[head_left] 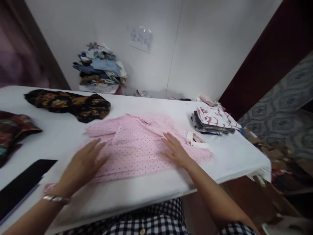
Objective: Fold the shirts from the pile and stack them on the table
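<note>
A pink shirt [137, 150] with small dark dots lies spread across the white table, its neckline toward the far side. My left hand [85, 163] is at the shirt's left part, fingers stretched out and a little blurred. Over the right half of the shirt is my right hand [176, 150], its fingers spread and palm down. Neither hand grips anything. Whether the palms press on the cloth or hover just above it, I cannot tell. A white band-like frame [189, 138] lies beside the shirt's right side.
Folded clothes [217, 118] are stacked at the right of the white table [234, 160]. A dark floral garment [66, 102] lies back left, near a plaid cloth [14, 130]. A black flat item [24, 182] sits front left. Behind the table rises a clothes pile [102, 68].
</note>
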Action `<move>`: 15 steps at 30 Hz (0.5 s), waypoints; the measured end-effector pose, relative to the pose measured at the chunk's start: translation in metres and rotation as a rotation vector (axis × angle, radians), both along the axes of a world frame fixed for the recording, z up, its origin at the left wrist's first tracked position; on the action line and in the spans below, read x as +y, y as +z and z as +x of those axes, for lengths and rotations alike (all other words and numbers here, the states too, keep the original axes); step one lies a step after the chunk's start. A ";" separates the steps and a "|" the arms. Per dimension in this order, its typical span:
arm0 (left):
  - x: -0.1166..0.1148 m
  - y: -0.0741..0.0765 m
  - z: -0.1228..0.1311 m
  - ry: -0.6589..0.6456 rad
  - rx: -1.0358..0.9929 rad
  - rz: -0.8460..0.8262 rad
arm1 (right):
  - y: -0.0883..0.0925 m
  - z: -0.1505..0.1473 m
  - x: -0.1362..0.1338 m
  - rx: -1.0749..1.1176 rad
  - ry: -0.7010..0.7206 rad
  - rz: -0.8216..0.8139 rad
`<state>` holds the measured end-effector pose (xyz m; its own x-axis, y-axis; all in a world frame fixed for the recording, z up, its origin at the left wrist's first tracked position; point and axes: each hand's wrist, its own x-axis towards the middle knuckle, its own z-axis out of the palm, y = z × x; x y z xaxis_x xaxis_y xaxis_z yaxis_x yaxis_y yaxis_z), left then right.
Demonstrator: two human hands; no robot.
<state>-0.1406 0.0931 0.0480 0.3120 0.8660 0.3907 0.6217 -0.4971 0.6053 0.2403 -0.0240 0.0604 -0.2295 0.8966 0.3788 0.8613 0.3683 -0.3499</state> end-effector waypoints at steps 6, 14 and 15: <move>0.007 -0.023 -0.008 0.001 0.355 -0.054 | -0.035 -0.001 0.018 -0.156 0.012 -0.332; 0.084 0.064 0.026 0.220 0.360 0.006 | -0.041 -0.002 0.015 -0.219 -0.024 -0.398; 0.101 0.070 0.036 0.222 0.375 0.018 | -0.041 -0.003 0.015 -0.217 -0.025 -0.397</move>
<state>-0.1047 0.1938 0.1176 0.2426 0.9221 0.3015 0.8899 -0.3353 0.3094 0.2377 -0.0090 0.0194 -0.2421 0.9690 -0.0498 0.9372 0.2202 -0.2706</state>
